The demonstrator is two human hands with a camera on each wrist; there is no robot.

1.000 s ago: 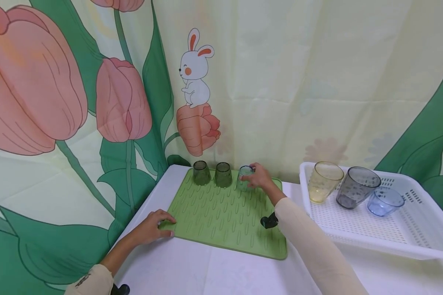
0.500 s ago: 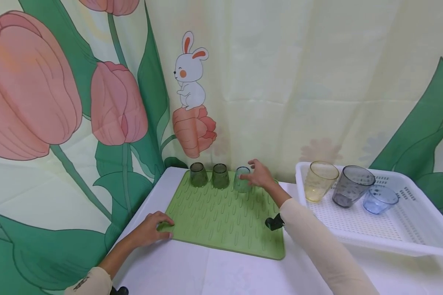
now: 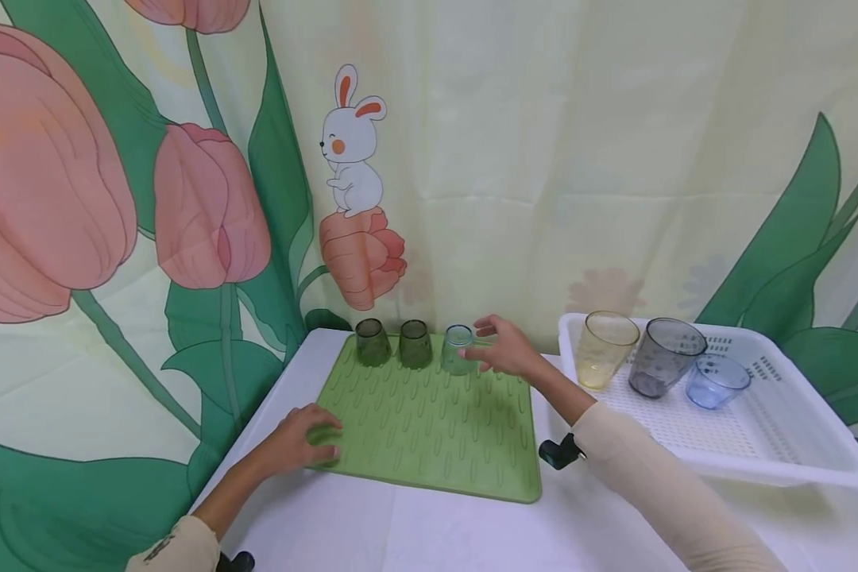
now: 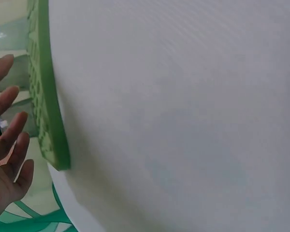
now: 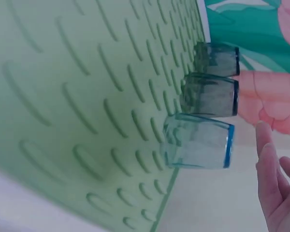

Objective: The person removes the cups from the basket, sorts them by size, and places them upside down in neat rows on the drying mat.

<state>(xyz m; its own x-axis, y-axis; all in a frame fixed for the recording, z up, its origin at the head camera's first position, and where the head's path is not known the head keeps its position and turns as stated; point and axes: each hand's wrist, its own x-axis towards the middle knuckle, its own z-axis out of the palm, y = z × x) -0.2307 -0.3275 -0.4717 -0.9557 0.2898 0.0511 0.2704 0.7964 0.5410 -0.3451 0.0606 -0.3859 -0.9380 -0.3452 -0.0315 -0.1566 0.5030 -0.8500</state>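
A clear glass tumbler (image 3: 458,350) with a bluish rim stands at the back of the green ribbed mat (image 3: 429,429), narrower end up. To its left are two dark grey glass tumblers (image 3: 373,343), in a row with it. My right hand (image 3: 506,347) hovers just right of the clear tumbler, fingers extended; the right wrist view shows a gap between those fingers (image 5: 267,164) and the tumbler (image 5: 199,142). At the mat's front left corner is my left hand (image 3: 296,441), its fingers loosely bent and holding nothing. In the left wrist view its fingers (image 4: 9,140) are spread beside the mat.
On the right, a white perforated basket (image 3: 779,469) holds a yellow glass (image 3: 604,349), a grey glass (image 3: 665,357) and a small blue glass bowl (image 3: 716,383). A printed curtain (image 3: 486,159) hangs close behind the mat. White cloth (image 3: 372,524) covers the table.
My right hand has let go of the clear tumbler and drawn off to the right. The tumbler stays on the mat. My left hand keeps its place; the head view has shifted slightly right.
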